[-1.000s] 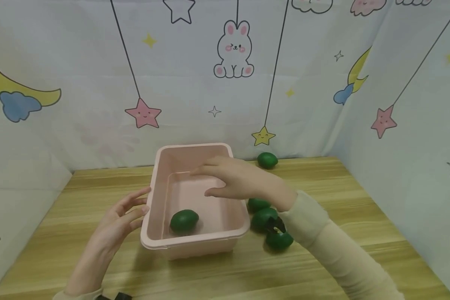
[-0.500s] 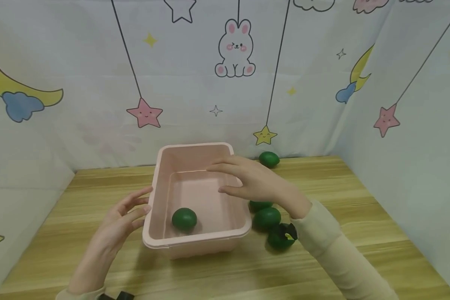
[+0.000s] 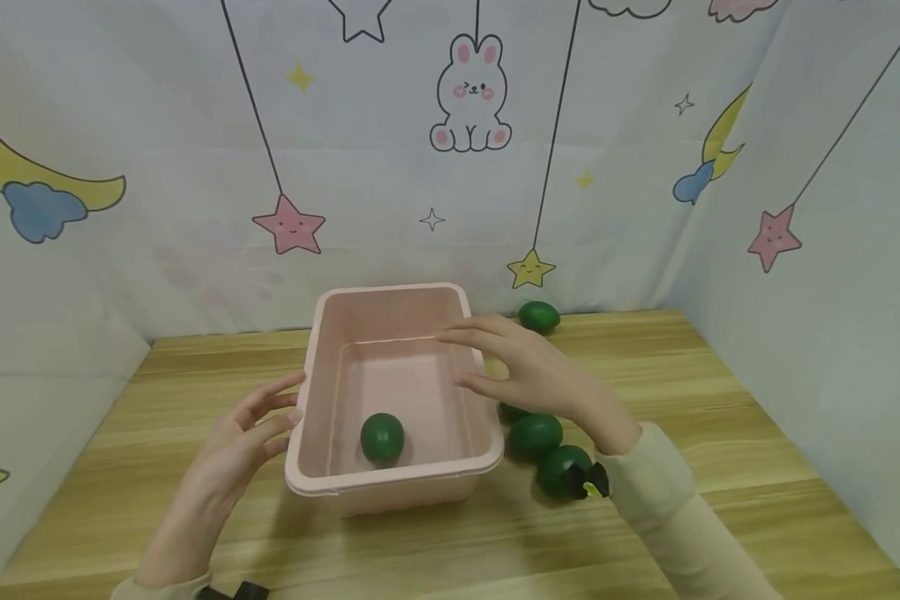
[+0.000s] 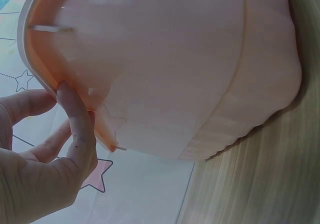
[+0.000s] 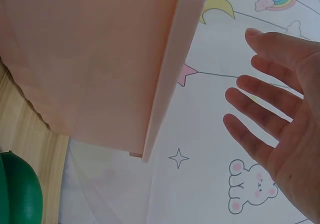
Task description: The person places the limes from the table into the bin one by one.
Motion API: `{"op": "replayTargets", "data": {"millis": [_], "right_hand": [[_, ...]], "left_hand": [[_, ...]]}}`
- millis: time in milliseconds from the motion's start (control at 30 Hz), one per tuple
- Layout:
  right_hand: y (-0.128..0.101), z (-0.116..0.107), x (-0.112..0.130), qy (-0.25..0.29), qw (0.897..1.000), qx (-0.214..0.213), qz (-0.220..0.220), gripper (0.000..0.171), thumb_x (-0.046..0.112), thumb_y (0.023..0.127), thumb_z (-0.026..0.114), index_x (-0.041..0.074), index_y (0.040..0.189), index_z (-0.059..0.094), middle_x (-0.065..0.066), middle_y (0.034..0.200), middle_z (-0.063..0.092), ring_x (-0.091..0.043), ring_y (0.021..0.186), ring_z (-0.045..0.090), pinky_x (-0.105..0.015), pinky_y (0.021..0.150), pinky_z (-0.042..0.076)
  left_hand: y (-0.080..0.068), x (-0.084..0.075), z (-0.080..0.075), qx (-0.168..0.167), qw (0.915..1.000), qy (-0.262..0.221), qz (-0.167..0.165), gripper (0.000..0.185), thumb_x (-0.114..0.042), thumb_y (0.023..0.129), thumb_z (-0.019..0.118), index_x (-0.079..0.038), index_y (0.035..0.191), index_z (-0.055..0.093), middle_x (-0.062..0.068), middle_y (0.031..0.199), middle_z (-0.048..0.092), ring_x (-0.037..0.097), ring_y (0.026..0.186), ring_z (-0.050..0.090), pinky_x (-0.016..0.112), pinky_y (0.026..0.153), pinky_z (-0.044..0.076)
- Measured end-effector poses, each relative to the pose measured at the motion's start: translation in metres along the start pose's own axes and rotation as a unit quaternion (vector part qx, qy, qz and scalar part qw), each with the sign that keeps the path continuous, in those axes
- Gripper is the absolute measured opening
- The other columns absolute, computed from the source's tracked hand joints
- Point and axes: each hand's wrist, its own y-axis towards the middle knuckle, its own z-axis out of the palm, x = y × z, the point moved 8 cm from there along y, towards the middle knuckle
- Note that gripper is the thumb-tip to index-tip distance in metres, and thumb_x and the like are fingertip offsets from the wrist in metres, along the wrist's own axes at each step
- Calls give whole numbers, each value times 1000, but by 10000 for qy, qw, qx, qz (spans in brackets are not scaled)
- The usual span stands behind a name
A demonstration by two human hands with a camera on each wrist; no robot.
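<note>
Hanging at the back, a patterned cloth (image 3: 375,125) borders the wooden table (image 3: 667,392), where the pink bin (image 3: 401,497) stands. The left hand (image 3: 243,429) rests its fingertips against the bin's left rim, touching without visibly gripping. The right hand (image 3: 513,360), fingers and thumb apart and holding nothing, hovers over the right rim. One green fruit (image 3: 382,439) lies inside, near the front wall; three loose fruits (image 3: 535,437) sit to the right of the bin, and a far fruit (image 3: 539,317) lies near the cloth. The step in hand appears to be the empty right hand leaving the bin; fetching another fruit would call for clearing the rim and reaching down. Against half a second ago, that hand is farther right, and the fruit inside has shifted rightward.
</note>
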Motion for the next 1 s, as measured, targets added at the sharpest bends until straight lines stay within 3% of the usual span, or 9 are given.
{"op": "replayTargets", "data": {"millis": [300, 600, 800, 1000], "right_hand": [[-18, 1, -5, 69, 9994, -345, -61, 51, 25, 88, 70, 16, 136, 54, -4, 138, 55, -19, 131, 48, -39, 109, 43], [-41, 5, -16, 274, 9971, -617, 364, 53, 24, 86, 73, 16, 135, 56, 0, 136, 57, -18, 128, 50, -41, 105, 46], [-57, 5, -19, 272, 9947, -960, 246, 54, 16, 81, 77, 10, 131, 58, -6, 132, 60, -23, 123, 55, -43, 100, 48], [-69, 9, -23, 344, 9929, -1069, 403, 55, 15, 81, 77, 11, 132, 57, -4, 133, 59, -22, 123, 55, -43, 97, 50]], "left_hand": [[0, -1, 0, 2, 10000, -35, 14, 49, -12, 95, 60, -17, 141, 46, -10, 115, 55, 2, 102, 60, 21, 84, 55], [1, 0, 1, -10, 10000, -2, 41, 49, -11, 95, 60, -16, 141, 46, -10, 116, 55, 2, 102, 60, 21, 84, 55], [0, 1, 1, -26, 10000, -5, -14, 49, -12, 95, 60, -17, 142, 46, -10, 116, 55, 2, 102, 60, 20, 84, 55], [1, 1, 1, -21, 10000, -40, -27, 49, -12, 95, 60, -17, 141, 47, -10, 115, 55, 2, 101, 60, 20, 84, 55]]}}
